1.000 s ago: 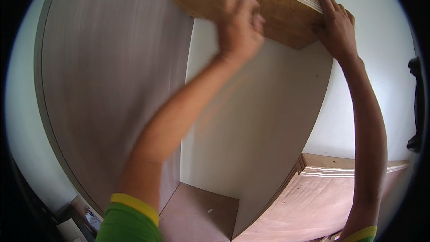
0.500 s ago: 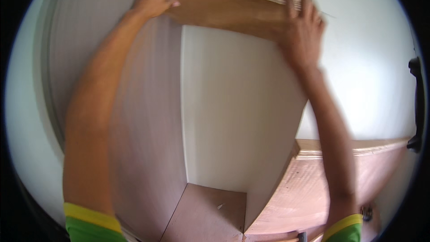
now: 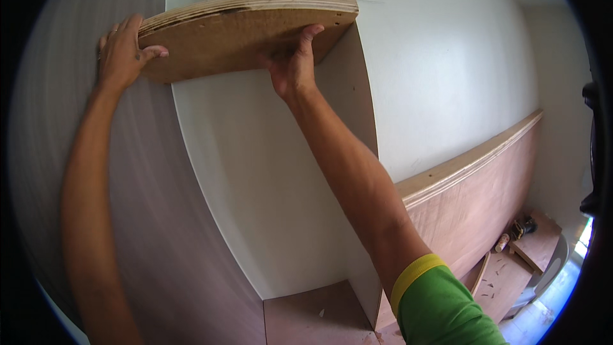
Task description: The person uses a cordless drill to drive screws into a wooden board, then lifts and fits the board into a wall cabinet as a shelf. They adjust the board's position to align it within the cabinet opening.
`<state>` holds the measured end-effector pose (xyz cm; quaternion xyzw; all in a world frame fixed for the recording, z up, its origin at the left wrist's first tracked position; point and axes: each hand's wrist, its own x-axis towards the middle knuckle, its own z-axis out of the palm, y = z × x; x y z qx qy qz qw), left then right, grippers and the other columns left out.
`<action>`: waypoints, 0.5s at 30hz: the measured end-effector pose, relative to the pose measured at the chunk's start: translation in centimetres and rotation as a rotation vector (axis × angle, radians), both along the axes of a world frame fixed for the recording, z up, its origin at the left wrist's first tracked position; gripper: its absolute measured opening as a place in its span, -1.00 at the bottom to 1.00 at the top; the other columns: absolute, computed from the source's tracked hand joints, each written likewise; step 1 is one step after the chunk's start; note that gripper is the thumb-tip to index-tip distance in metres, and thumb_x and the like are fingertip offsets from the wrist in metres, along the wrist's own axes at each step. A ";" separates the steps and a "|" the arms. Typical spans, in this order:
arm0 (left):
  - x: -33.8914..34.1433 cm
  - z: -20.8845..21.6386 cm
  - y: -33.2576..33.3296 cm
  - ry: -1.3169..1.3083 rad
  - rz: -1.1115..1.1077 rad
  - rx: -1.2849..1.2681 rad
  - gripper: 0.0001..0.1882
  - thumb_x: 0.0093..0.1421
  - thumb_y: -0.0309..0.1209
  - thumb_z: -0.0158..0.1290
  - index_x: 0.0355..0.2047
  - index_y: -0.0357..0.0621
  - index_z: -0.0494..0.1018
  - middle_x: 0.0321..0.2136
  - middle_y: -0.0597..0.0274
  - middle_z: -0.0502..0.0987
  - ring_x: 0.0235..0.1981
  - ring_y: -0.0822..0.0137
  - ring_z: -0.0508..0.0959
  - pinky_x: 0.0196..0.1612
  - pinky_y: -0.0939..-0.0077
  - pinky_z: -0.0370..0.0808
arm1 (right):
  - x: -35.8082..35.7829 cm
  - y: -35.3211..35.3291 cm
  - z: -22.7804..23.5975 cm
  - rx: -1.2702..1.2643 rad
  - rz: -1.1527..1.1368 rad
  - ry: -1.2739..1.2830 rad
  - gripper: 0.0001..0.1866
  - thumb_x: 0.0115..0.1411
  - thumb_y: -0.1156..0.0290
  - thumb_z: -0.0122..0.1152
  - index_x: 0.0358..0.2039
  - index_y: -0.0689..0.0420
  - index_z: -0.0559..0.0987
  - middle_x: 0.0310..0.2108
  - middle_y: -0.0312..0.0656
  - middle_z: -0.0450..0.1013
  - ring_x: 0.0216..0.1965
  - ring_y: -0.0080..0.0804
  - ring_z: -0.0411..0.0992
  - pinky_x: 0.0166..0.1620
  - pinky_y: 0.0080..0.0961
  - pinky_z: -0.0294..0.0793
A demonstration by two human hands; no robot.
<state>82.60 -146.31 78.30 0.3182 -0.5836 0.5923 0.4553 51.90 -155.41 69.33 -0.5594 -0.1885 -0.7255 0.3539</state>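
A plywood shelf board [image 3: 236, 35] spans the upper part of a tall, narrow recess, its layered front edge facing me and its brown underside showing. My left hand [image 3: 121, 56] grips the board's left end, thumb against the underside and fingers up along the grey-brown side panel [image 3: 159, 172]. Under the board's right half, my right hand [image 3: 295, 67] is raised with its palm up and thumb spread toward the front edge. Its fingers are partly blurred against the underside, not wrapped round the board.
The recess has a pale back panel [image 3: 255, 172] and a reddish-brown base [image 3: 319, 313] with a small white scrap. At right, a long plywood partition [image 3: 472, 166] runs along the white wall. Beyond it are a dark power tool [image 3: 525, 225], loose boards and a white chair [image 3: 554, 262].
My right hand has left the board's front right corner and moved beneath it. My left hand keeps its hold. The view has swung right, showing more of the room.
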 end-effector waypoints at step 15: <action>1.9 3.1 1.7 0.099 0.211 0.372 -0.41 -0.04 -0.20 0.47 -0.09 -0.20 0.47 -0.15 0.01 0.65 -0.01 -0.05 0.60 0.14 -0.02 0.42 | -10.9 11.6 1.0 -0.304 -2.275 0.081 -0.21 -0.05 0.46 0.54 0.24 -0.05 0.44 0.37 -0.17 0.24 0.36 -0.02 0.23 0.28 0.05 0.26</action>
